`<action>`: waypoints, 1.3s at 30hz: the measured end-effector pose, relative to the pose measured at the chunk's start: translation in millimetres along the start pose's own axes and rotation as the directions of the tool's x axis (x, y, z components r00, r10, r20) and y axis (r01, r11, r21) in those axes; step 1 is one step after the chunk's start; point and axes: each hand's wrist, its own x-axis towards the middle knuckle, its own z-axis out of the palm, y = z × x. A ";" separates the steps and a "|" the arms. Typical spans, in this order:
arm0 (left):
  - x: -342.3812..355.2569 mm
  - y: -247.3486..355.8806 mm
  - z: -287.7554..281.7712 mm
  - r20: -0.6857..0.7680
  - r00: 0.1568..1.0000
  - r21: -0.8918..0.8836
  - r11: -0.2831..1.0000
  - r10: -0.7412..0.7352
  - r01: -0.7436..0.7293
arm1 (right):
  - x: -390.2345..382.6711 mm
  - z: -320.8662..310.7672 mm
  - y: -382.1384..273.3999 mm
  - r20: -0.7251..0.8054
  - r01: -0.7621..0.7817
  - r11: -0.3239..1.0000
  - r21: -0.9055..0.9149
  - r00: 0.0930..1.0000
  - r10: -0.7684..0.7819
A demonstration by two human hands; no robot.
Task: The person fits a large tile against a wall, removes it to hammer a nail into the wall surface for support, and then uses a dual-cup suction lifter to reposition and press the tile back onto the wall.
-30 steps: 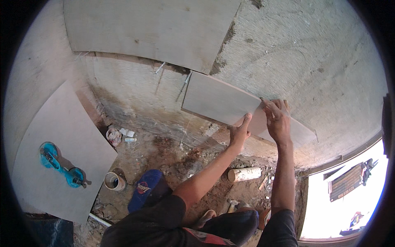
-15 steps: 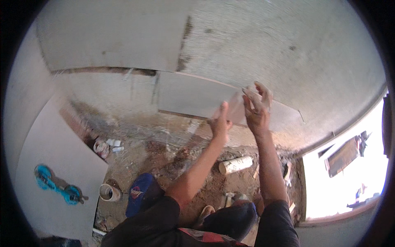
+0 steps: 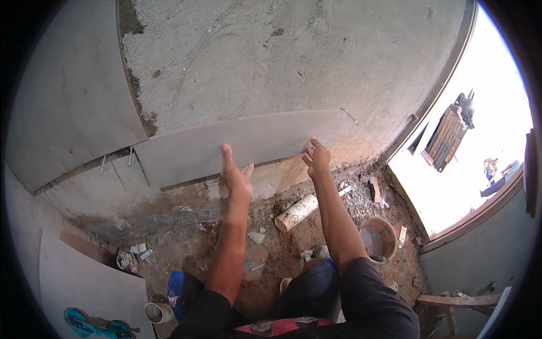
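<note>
A long, narrow grey tile (image 3: pixel 271 134) lies against the plastered wall, its lower edge some way above the dirt floor. My left hand (image 3: pixel 238 179) is open at the middle of that lower edge, thumb pointing up and fingers spread. Toward the tile's right end, my right hand (image 3: pixel 318 159) has loosely bent fingers, apart, with nothing seen in them. Whether either hand touches the tile I cannot tell. A larger tile (image 3: pixel 68 90) covers the wall at upper left. Thin spacers (image 3: pixel 131 156) stick out by the joint below it.
On a big loose tile (image 3: pixel 90 277) at lower left rests a teal double suction lifter (image 3: pixel 84 323). A pale cylinder (image 3: pixel 296 213), a bucket (image 3: pixel 378 240), a small pot (image 3: pixel 158 312) and rubble stand or lie on the dirt. Outside the bright opening at right are people (image 3: pixel 499 175).
The view has swung to the right, bringing the bucket into sight. My right hand has dropped from the tile's face to its lower edge, and my left hand has shifted left along it.
</note>
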 end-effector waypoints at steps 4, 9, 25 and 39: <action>-1.1 4.5 -1.4 0.034 0.999 -0.024 1.000 0.007 -0.006 | 10.4 -2.3 -6.6 -0.075 -0.060 0.996 -0.059 0.996 0.056; -6.7 12.9 -3.6 0.034 0.999 0.033 0.999 0.027 -0.028 | 12.2 2.0 -8.7 -0.067 -0.086 0.992 -0.092 0.995 0.080; -11.5 30.4 -7.7 0.094 0.993 0.227 0.973 -0.070 0.047 | 35.6 -12.3 -0.2 0.016 -0.015 1.000 0.019 1.000 0.015; -8.5 26.9 -3.5 0.087 0.996 0.230 0.973 -0.021 0.001 | 39.7 -26.5 4.2 0.069 0.041 0.996 -0.077 0.997 -0.036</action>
